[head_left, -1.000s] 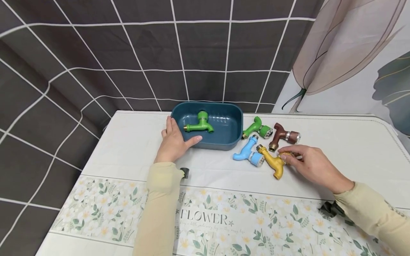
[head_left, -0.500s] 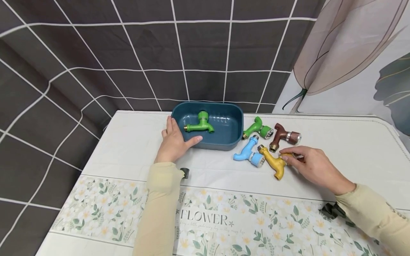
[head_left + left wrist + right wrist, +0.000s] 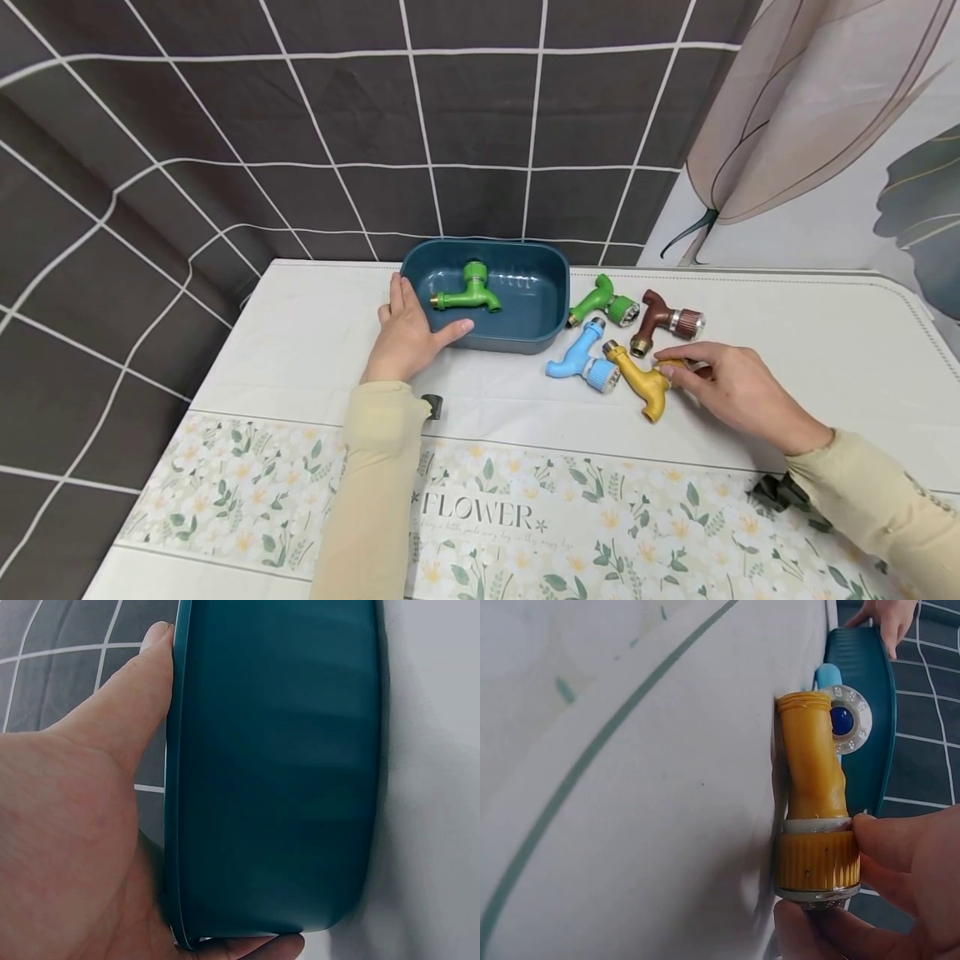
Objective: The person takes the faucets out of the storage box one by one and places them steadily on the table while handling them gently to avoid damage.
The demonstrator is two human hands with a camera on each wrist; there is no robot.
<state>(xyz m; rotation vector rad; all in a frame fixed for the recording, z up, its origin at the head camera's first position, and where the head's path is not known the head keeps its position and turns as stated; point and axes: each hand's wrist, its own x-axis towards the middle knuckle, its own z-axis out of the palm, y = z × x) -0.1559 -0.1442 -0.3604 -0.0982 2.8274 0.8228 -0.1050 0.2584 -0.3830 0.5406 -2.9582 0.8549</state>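
My left hand [image 3: 403, 340] holds the near left corner of a dark teal plastic basin [image 3: 517, 342], thumb along the front rim and fingers at the left end. Inside the basin lies a green tap [image 3: 472, 292]. To the right, my right hand [image 3: 731, 387] pinches the ribbed knob of a yellow tap [image 3: 642, 382], which lies close on the table. In the right wrist view, thumb and fingers meet the yellow knob [image 3: 817, 860] from two sides. Beside it lie a blue tap [image 3: 576, 353], a second green tap [image 3: 599, 295] and a brown tap [image 3: 654, 314].
A white tabletop [image 3: 315, 312] carries a floral band [image 3: 247, 492] along its front. Behind the basin hangs a dark cloth [image 3: 480, 125] with a white grid, and a leaf-patterned cloth [image 3: 810, 150] hangs at the right.
Between the earlier frames and now, the right hand and the yellow tap shift only very slightly. The left hand and basin stay in place.
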